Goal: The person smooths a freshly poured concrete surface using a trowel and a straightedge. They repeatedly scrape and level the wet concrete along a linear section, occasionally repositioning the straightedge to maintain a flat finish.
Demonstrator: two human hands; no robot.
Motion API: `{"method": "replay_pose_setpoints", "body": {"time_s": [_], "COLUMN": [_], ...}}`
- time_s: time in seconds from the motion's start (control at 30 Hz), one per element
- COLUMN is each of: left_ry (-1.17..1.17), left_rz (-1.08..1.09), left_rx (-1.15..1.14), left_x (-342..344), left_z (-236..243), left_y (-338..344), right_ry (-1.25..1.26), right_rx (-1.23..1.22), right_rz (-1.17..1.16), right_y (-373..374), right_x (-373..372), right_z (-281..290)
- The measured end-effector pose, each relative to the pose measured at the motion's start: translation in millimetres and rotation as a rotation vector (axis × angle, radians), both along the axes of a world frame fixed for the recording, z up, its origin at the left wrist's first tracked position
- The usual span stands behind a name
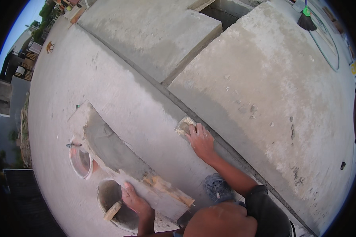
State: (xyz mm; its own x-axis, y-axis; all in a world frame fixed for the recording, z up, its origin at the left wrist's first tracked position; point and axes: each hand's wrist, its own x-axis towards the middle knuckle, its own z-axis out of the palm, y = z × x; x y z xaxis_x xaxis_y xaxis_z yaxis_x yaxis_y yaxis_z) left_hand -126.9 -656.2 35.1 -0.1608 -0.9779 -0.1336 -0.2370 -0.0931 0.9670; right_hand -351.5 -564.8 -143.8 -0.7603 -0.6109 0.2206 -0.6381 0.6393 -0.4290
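My right hand (201,143) is closed on a small, mortar-crusted hand float (181,130), which lies against the pale concrete slab beside a long dark groove (178,99). At lower left, my left hand (134,200) grips the near edge of a long board (168,211); its thumb lies at the edge and its other fingers are partly hidden. Smooth grey wet mortar (110,144) covers much of the board's upper face. Below my left hand stands a bucket (105,193), with a wooden-looking handle (113,211) sticking out.
A whitish-orange bucket (83,162) stands beyond the board. A square opening (221,15) breaks the concrete at the top. A black broom (306,21) and a hose (331,63) lie upper right. A brown dog (50,47) is far left. My shoe (218,187) is near the float.
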Motion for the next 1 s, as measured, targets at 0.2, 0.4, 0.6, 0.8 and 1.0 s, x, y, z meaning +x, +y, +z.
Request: {"method": "replay_pose_setpoints", "body": {"time_s": [0.2, 0.4, 0.6, 0.8, 1.0], "left_ry": [0.006, 0.002, -0.029, 0.049, -0.057], "left_rz": [-0.064, -0.036, -0.045, 0.000, -0.061], "left_rx": [-0.004, -0.031, 0.012, 0.048, -0.102], "left_x": [7, 9, 6, -3, 8], "left_z": [-6, -16, -6, 4, -13], "left_y": [-4, -6, -4, 0, -6], "right_ry": [-0.152, -0.118, -0.211, -0.103, -0.166], "right_rx": [-0.024, -0.007, 0.008, 0.002, 0.019], "right_rz": [0.069, -0.010, 0.054, 0.002, 0.106], "right_y": [7, 4, 12, -1, 18], "right_x": [13, 7, 22, 4, 29], "right_z": [7, 7, 8, 1, 3]}}
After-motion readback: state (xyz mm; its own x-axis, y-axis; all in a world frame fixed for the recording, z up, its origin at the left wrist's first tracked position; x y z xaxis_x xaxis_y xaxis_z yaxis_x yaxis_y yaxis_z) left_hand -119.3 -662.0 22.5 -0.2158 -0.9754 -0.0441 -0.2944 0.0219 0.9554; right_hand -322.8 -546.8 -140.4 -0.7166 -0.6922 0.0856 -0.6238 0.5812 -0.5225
